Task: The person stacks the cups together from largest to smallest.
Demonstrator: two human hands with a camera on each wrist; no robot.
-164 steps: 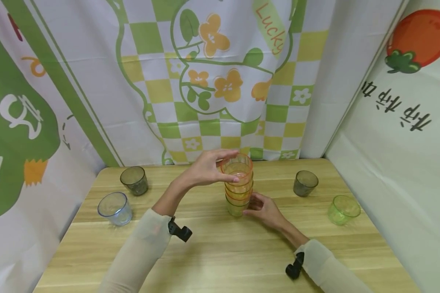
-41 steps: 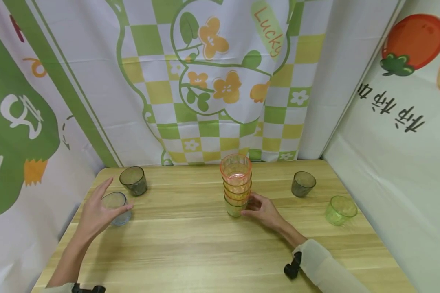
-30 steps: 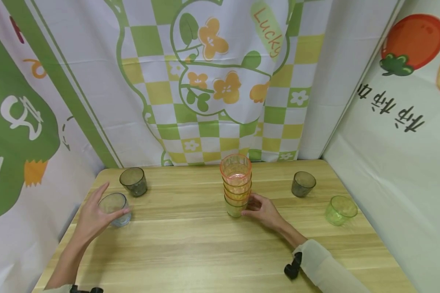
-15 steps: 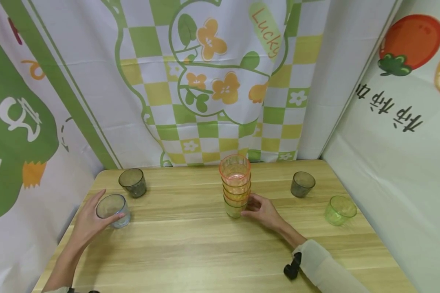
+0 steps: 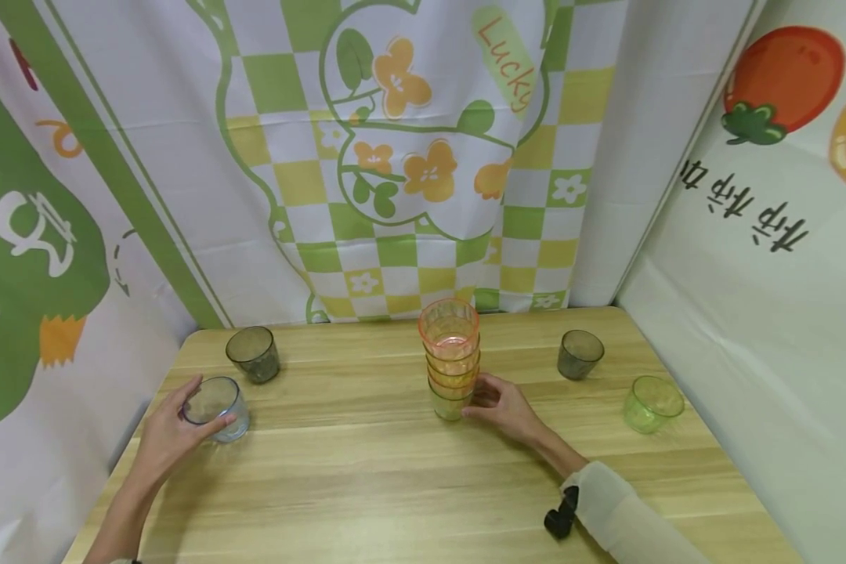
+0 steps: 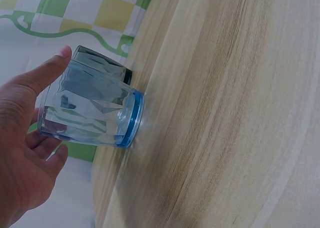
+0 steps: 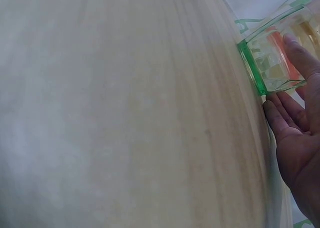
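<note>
My left hand [image 5: 165, 439] spans a clear blue-tinted glass [image 5: 236, 415], its thumb across the near side and its fingers round the far-left rim. In the left wrist view, this glass [image 6: 95, 107] stands with its thick blue base on the wood. My right hand [image 5: 511, 407] holds the lowest, green glass [image 5: 448, 409] of an upright nested stack at the table's middle. Yellow and orange glasses sit above it, with an orange-red-rimmed glass [image 5: 450, 321] on top. The right wrist view shows the thumb [image 7: 300, 57] against the stack and the fingers on its other side.
A dark grey glass [image 5: 254, 356] stands behind the blue one at left. At right are another grey glass [image 5: 580, 356] and a green glass [image 5: 652, 406] near the edge. The wooden table [image 5: 366, 478] meets a printed curtain [image 5: 395, 258] at the back.
Earlier my left hand was at the top of the stack; it has since gone left to the blue glass and closed in round it. My right hand stays at the stack's base.
</note>
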